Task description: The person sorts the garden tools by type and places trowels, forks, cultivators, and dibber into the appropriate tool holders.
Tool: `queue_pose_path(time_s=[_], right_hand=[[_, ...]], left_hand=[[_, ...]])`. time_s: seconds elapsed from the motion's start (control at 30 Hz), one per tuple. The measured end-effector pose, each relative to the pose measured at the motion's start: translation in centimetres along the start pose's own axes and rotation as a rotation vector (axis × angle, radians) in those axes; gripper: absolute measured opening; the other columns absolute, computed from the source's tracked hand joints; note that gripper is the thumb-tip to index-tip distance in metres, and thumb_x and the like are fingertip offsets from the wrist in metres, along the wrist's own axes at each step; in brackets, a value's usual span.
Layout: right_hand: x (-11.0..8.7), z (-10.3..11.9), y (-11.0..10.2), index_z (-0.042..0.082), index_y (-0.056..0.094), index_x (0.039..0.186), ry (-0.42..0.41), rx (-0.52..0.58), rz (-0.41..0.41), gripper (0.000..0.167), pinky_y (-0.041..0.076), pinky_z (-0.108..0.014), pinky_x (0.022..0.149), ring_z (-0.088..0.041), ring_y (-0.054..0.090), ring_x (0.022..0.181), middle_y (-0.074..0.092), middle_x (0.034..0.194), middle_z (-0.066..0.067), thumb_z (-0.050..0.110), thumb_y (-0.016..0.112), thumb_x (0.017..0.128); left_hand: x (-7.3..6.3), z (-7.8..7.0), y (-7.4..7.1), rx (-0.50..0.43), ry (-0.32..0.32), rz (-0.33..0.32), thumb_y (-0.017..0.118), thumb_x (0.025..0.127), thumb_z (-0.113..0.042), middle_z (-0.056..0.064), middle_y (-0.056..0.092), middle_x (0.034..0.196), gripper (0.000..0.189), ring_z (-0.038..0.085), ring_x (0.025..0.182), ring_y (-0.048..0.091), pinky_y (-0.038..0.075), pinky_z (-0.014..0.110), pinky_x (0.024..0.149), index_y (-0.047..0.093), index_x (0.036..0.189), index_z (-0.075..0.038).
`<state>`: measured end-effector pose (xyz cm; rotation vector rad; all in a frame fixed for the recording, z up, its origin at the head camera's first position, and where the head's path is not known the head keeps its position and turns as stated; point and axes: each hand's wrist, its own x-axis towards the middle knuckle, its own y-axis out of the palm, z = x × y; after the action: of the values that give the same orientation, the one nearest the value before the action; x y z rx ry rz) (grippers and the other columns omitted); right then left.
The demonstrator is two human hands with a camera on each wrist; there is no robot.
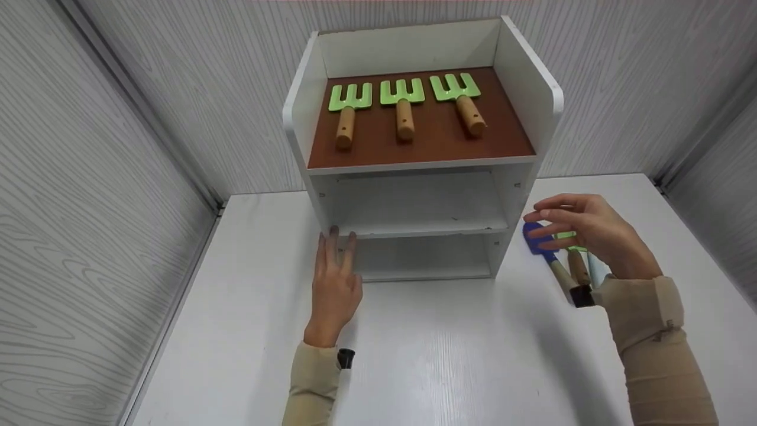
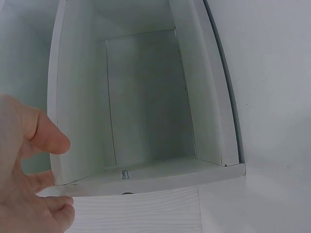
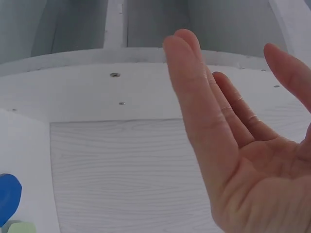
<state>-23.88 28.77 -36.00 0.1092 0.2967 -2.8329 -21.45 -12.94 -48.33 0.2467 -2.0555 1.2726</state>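
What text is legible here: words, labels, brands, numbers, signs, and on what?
None legible in any view.
Shelf unit: no lettering seen.
Green forks: dark spots on the handles, no lettering seen.
Blue tool: partly hidden, no lettering seen.
Right sleeve: small dark marks near the cuff, too small to tell whether they're text.

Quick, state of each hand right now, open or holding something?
Left hand: open, at the left edge of the white, open-fronted shelf unit.
Right hand: open, holding nothing.
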Motion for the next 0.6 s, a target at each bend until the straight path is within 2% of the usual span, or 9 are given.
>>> queue_pose_path(time_s=[0.1,0.37,0.6], right_hand=[[0.0,-0.8,-0.6,0.001,0.057,0.125,0.027,-0.014,-0.005,0.029,0.059,-0.035,0.08,-0.019,0.074,0.094,0.074,0.107,0.004,0.021,0.058,0.104],[0.3,-2.8,-2.0,-0.005,0.047,0.136,0.111,-0.076,-0.015,0.046,0.058,-0.033,0.083,-0.015,0.073,0.098,0.072,0.107,0.01,0.027,0.056,0.105],[0.4,-4.3,-3.1,-0.006,0.036,0.147,0.17,-0.053,-0.02,0.057,0.058,-0.036,0.085,-0.014,0.072,0.101,0.071,0.105,0.013,0.028,0.054,0.106]], left_hand=[[0.0,0.0,0.0,0.001,-0.002,0.002,0.058,0.087,0.008,0.033,0.034,0.151,0.06,0.057,0.138,0.032,0.037,0.062,0.107,0.047,0.146,0.005],[0.1,0.2,0.2,0.014,0.006,-0.001,0.062,0.084,0.011,0.032,0.035,0.15,0.062,0.057,0.138,0.033,0.036,0.061,0.108,0.049,0.144,0.005],[0.1,0.1,0.0,0.023,0.013,-0.002,0.061,0.083,0.012,0.033,0.035,0.15,0.063,0.057,0.138,0.033,0.038,0.061,0.107,0.048,0.144,0.006]])
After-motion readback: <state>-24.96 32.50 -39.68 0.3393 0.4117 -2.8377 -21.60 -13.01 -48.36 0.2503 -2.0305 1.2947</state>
